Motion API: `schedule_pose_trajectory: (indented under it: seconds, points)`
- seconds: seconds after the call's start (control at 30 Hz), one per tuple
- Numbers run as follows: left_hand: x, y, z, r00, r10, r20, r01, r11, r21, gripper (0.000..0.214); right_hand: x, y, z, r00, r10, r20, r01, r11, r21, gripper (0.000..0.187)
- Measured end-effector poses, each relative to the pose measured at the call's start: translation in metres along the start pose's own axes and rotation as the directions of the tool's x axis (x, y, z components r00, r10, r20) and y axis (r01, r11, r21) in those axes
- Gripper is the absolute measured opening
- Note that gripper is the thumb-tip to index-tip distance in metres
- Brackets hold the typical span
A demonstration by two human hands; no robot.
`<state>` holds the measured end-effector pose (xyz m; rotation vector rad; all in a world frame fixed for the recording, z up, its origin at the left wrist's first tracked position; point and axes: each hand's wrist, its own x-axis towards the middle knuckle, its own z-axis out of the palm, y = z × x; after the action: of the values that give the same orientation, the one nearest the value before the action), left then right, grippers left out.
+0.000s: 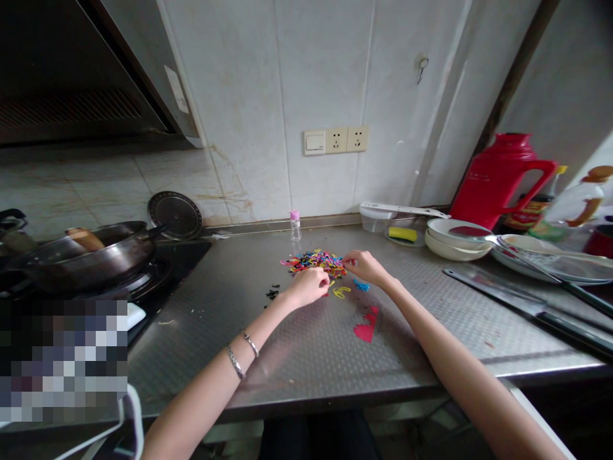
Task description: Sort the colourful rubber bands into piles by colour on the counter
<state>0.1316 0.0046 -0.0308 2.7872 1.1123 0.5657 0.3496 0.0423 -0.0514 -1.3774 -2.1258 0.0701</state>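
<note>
Two hands [308, 287] [368, 266] nearly closed, contents unclear, at one multicoloured pile [313, 258], one blue cluster [361, 285], one yellow cluster [341, 292]

Muted, cool daylight comes from three o'clock, laying soft glare on the steel desk [316, 364], while the range hood [71, 70] at ten o'clock sinks into shadow. Wide-angle distortion stretches the outer edges, pixelation masks eight o'clock, and the central rubber bands [313, 259] lack crisp detail.

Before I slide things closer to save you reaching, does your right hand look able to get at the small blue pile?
Probably yes: the right hand is just beyond the small blue pile on the counter, and nothing visible stands between them.
</note>
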Motion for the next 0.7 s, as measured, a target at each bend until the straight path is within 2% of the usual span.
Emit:
schedule_pose_trajectory:
  seconds: [0.23, 0.4, 0.53, 0.7]
  points:
    - [-0.003, 0.015, 0.013, 0.998, -0.02, 0.065, 0.015, 0.997, 0.072, 0.019, 0.0, -0.002, -0.001, 1.0, 0.004, 0.012, -0.004, 1.0, 0.0, 0.022]
    - [-0.002, 0.012, 0.008, 0.999, -0.027, -0.022, 0.027, 0.999, -0.027, 0.028, 0.001, 0.001, -0.004, 0.999, 0.019, 0.032, -0.019, 1.0, 0.009, 0.022]
    - [0.006, -0.004, -0.01, 0.983, -0.053, -0.176, 0.03, 0.991, -0.127, 0.022, 0.002, 0.009, -0.004, 0.996, 0.033, 0.079, -0.034, 0.999, 0.021, 0.023]
    - [0.027, -0.041, -0.054, 0.941, -0.121, -0.315, 0.033, 0.962, -0.272, 0.02, 0.002, 0.018, 0.0, 0.981, 0.094, 0.169, -0.1, 0.995, 0.023, 0.025]
